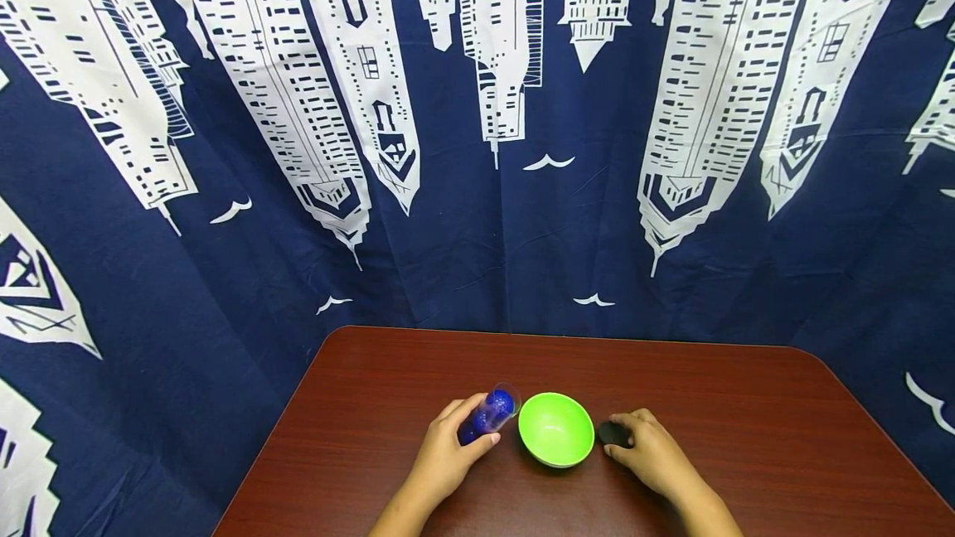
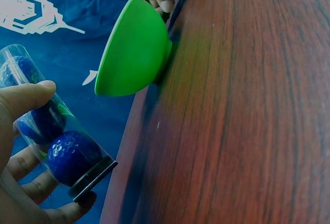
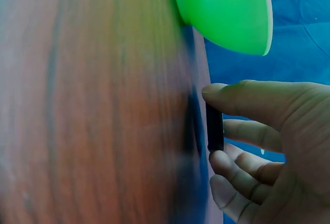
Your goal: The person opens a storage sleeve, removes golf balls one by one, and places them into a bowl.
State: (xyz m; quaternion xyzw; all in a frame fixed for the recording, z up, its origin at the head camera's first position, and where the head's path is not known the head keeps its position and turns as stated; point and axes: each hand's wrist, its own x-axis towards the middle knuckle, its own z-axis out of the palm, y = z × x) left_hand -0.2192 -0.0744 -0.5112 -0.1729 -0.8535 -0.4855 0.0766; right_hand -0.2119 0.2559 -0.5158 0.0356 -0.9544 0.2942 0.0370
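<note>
My left hand [image 1: 442, 456] grips a clear plastic tube [image 2: 61, 112] with blue golf balls [image 2: 75, 157] stacked inside. One end of the tube has a black cap [image 2: 93, 178]; the other end, a clear rim, leans toward the bowl. A bright green bowl [image 1: 556, 429] stands upright between the two hands, and its inside shows only green. On the bowl's right, my right hand [image 1: 651, 452] pinches a round black lid [image 3: 214, 126] by its edges between thumb and fingers, close over the table.
The dark reddish-brown wooden table [image 1: 716, 404] has rounded far corners. Behind it hangs a navy cloth [image 1: 462, 272] printed with white buildings and birds, which also runs along the left side.
</note>
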